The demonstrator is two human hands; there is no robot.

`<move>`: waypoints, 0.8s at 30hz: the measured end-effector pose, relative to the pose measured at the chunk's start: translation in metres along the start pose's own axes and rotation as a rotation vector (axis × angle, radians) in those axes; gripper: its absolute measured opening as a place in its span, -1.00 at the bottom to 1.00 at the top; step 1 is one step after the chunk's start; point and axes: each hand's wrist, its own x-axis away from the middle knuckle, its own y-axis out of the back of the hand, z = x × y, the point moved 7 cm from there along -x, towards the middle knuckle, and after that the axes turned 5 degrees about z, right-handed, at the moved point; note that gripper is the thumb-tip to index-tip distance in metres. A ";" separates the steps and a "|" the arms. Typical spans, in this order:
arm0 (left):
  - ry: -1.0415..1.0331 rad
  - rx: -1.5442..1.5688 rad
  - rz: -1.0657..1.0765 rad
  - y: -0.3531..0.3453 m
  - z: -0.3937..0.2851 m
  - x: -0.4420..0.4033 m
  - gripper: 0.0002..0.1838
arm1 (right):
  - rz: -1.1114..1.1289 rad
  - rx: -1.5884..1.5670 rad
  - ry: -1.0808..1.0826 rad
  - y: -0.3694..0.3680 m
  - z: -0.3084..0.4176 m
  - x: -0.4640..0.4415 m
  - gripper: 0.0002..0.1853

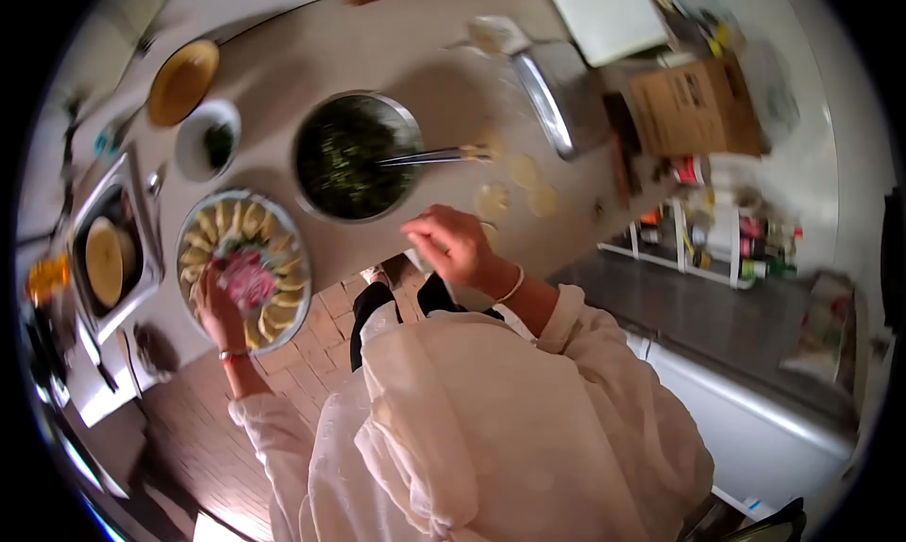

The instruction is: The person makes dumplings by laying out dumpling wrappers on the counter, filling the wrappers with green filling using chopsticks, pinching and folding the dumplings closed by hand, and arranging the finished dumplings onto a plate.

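My left hand (219, 308) is over the left side of a round tray (304, 308) of dumplings (224, 219); its fingertips are too small to tell whether they hold something. The dumplings line the rim around a pink and white patterned centre. My right hand (451, 246) is raised at the counter's front edge with its fingers curled together, and what they hold, if anything, is hidden. Beyond it stands a metal bowl (411, 127) of chopped green filling, with chopsticks (434, 156) across its right rim. Several pale dough rounds (525, 171) lie to the right of the bowl.
A white bowl (192, 145) with some greens and a brown bowl (184, 81) are at the back left. The sink (148, 249) is at far left. At right are a metal container (559, 93), a cardboard box (694, 106) and a bottle rack (710, 245).
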 end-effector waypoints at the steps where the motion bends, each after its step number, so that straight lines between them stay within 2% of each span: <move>1: 0.048 -0.052 0.027 -0.004 0.008 -0.001 -0.50 | -0.094 -0.019 -0.102 0.022 -0.023 0.019 -0.91; 5: 0.090 -0.104 0.057 -0.006 0.009 -0.004 -0.53 | -0.395 -0.007 -0.605 0.111 -0.140 0.125 -0.91; 7: 0.092 -0.141 0.084 -0.005 0.007 -0.007 -0.55 | -0.443 0.193 -0.630 0.141 -0.188 0.165 -0.89; 9: 0.234 -0.023 0.081 -0.007 0.021 -0.011 -0.56 | -0.420 0.259 -0.668 0.151 -0.229 0.174 -0.87; 11: 0.317 0.055 0.069 0.002 -0.003 -0.009 -0.62 | -0.378 0.366 -0.678 0.157 -0.256 0.169 -0.84; 14: 0.219 0.605 -0.117 0.012 -0.087 -0.001 -0.67 | -0.292 0.526 -0.659 0.150 -0.279 0.142 -0.78; 16: 0.210 0.782 -0.088 0.005 -0.141 0.007 -0.72 | -0.225 0.573 -0.675 0.142 -0.291 0.128 -0.76; 17: 0.142 0.741 -0.076 0.010 -0.185 0.013 -0.74 | -0.224 0.613 -0.641 0.138 -0.296 0.126 -0.80; 19: 0.048 0.756 -0.039 0.009 -0.257 0.022 -0.77 | -0.169 0.469 -0.674 0.127 -0.315 0.127 -0.87; 21: 0.016 0.878 0.025 -0.009 -0.299 0.028 -0.79 | -0.308 0.451 -0.612 0.127 -0.311 0.127 -0.91; 22: 0.015 0.939 0.068 -0.020 -0.319 0.028 -0.80 | -0.294 0.343 -0.642 0.128 -0.309 0.126 -0.91; 24: 0.036 1.219 0.197 -0.025 -0.374 0.027 -0.80 | -0.296 0.087 -0.708 0.128 -0.294 0.125 -0.88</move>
